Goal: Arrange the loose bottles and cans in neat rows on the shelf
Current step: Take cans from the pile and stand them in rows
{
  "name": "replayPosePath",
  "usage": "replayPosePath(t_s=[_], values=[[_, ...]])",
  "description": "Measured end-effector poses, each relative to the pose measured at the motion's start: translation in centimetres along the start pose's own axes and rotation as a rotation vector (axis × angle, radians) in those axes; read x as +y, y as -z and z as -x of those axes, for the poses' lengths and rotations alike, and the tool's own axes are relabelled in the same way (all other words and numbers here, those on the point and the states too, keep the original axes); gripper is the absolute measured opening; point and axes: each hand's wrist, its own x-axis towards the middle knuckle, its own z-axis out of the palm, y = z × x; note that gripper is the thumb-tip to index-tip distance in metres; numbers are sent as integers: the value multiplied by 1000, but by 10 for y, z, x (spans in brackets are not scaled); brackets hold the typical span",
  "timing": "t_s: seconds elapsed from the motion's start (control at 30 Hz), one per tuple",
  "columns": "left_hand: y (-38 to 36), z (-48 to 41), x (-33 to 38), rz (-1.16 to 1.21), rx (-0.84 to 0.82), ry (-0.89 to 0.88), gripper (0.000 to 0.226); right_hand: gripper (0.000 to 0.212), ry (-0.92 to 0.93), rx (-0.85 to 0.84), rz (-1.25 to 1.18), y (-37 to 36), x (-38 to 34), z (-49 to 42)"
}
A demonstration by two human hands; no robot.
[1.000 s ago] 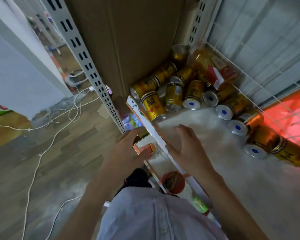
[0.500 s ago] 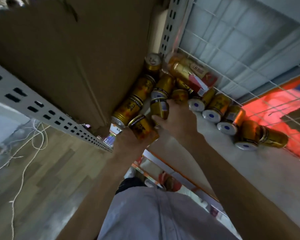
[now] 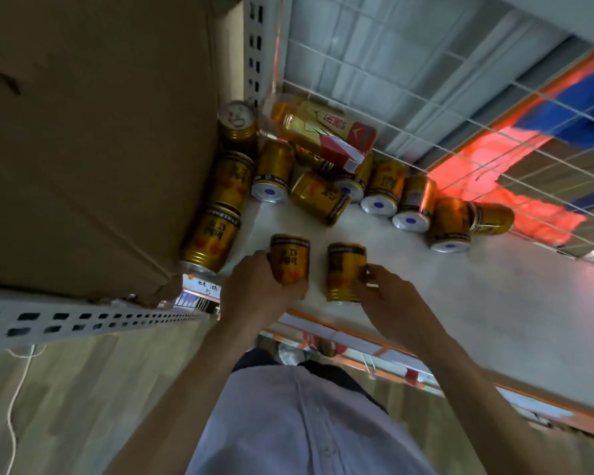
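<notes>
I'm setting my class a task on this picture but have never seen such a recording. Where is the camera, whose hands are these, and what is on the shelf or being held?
There is no machine here. The one picture comes from a camera worn on a person's head, looking down at their own hands. The left hand grips one gold can. The right hand grips a second gold can. Both are near the front of a pale shelf. Behind them, more cans lie jumbled against a wire grid, with a red-labelled bottle at the back. A cardboard box stands on the left.

Pale lilac buttoned shirt (image 3: 299,426), bare forearms, dark trousers (image 3: 254,361)
</notes>
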Motion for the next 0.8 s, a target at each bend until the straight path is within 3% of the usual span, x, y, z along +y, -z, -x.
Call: replayPosePath(t_s=[0.07,0.17,0.47,0.63,0.8], values=[[-1,-6,8,-34,-54,-33,56,33,-56,47,-6,-4,-1,1],[-3,-15,15,-96,-109,-76,55,42,-108,120,20,-9,-4,-6],[-18,-17,20,-189,-40,-132,71,54,-155,195,-80,-17,2,-19],[-20,-5,24,-172,11,-190,58,49,-83,173,-215,-2,31,1],[-40,31,62,-17,-133,-309,35,55,-72,261,-421,12,92,50]])
